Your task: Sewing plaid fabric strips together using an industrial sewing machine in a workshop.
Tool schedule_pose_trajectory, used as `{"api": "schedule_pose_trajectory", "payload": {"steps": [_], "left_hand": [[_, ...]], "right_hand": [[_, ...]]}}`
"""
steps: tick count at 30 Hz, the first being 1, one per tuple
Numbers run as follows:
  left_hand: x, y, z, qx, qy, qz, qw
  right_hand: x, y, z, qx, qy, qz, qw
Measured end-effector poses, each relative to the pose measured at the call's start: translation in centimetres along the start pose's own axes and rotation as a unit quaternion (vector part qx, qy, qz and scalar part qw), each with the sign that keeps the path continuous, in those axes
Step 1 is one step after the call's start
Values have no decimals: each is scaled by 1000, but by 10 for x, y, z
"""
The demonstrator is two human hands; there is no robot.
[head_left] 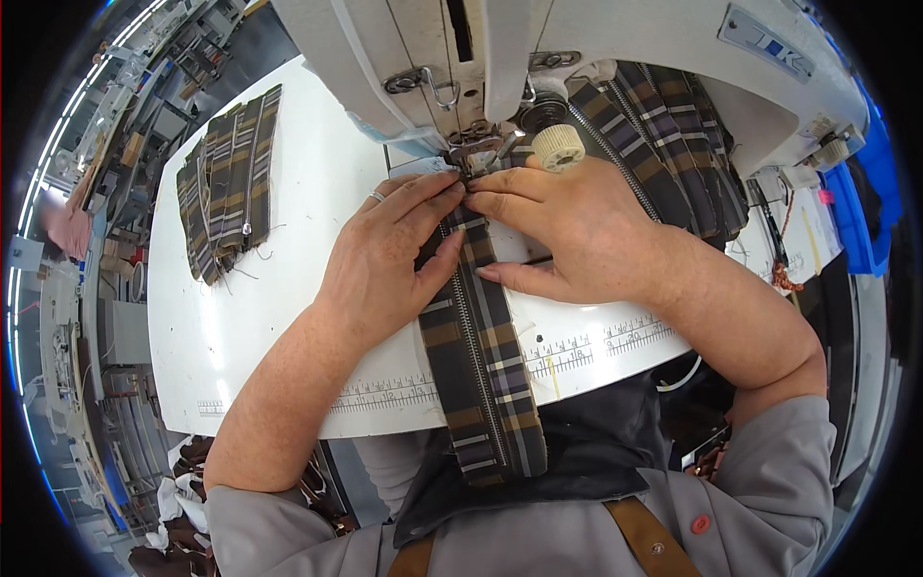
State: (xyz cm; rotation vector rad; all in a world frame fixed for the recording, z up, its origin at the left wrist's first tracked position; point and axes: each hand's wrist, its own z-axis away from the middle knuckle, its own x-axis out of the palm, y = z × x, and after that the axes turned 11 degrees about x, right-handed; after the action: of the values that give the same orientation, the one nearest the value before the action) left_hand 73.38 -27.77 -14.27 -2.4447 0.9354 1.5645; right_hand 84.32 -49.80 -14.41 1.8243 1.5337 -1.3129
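Observation:
A long plaid fabric strip (514, 370) in brown, black and white, with a metal zipper (478, 375) along it, runs from under the sewing machine's presser foot (469, 165) toward my lap. Its near end hangs over the table edge. My left hand (385, 255), with a ring on one finger, rests on the strip's left side, fingertips close to the foot. From the right, my right hand (586, 226) lays its outstretched fingers on the strip by the foot, its thumb lower on the edge. Both thumbs stand apart from the fingers. The fabric directly under the fingertips is hidden.
The white machine head (625, 38) with a cream knob (558, 146) rises just beyond my hands. Plaid zipper pieces (231, 178) lie at the left of the white table (317, 125); more plaid pieces (663, 144) pile at the right. Blue bins (860, 221) stand far right.

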Motion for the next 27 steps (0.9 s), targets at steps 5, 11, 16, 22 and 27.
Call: {"api": "schedule_pose_trajectory", "payload": {"steps": [5,11,16,22,27], "left_hand": [[-1,1,3,-1,-13,9,1000],[-3,0,5,7,-44,-31,999],[-3,2,5,7,-42,-28,999],[-5,4,4,-5,-41,-3,999],[-5,6,2,-3,-41,2,999]], "right_hand": [[0,0,1,2,-4,0,1000],[0,0,1,0,0,1,1000],[2,0,2,2,2,-1,1000],[2,1,2,4,4,-1,1000],[0,1,2,5,3,-2,1000]]}}
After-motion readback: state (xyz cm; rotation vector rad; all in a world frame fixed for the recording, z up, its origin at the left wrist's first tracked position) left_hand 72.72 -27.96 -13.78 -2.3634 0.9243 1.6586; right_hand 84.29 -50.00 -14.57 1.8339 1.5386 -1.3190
